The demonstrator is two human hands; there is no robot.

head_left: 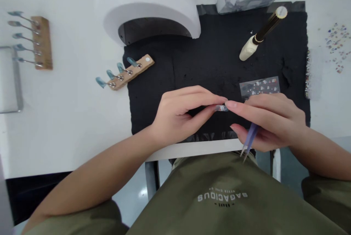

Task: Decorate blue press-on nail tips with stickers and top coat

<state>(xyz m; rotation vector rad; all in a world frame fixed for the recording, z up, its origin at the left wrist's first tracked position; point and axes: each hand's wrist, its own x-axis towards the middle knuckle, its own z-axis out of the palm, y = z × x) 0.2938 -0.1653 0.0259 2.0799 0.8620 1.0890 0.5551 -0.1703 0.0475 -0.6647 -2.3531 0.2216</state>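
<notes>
My left hand [186,112] pinches a small decorated nail tip [221,108] between thumb and fingers, above the black mat [181,63]. The index finger of my right hand [271,118] touches the tip's right end. Purple tweezers [250,137] rest in my right hand, held against the palm, their metal points toward my body. Just beyond my right hand lies a clear sticker sheet [260,85] with small white and red figures, partly covered by the hand.
A white lamp [153,4] stands at the back. Wooden holders [131,72] [44,43] carry blue nail tips at left. A cream bottle [249,48] with a dark cap stands back right. Beyond are a clear box of packets [241,0] and scattered gems [338,43].
</notes>
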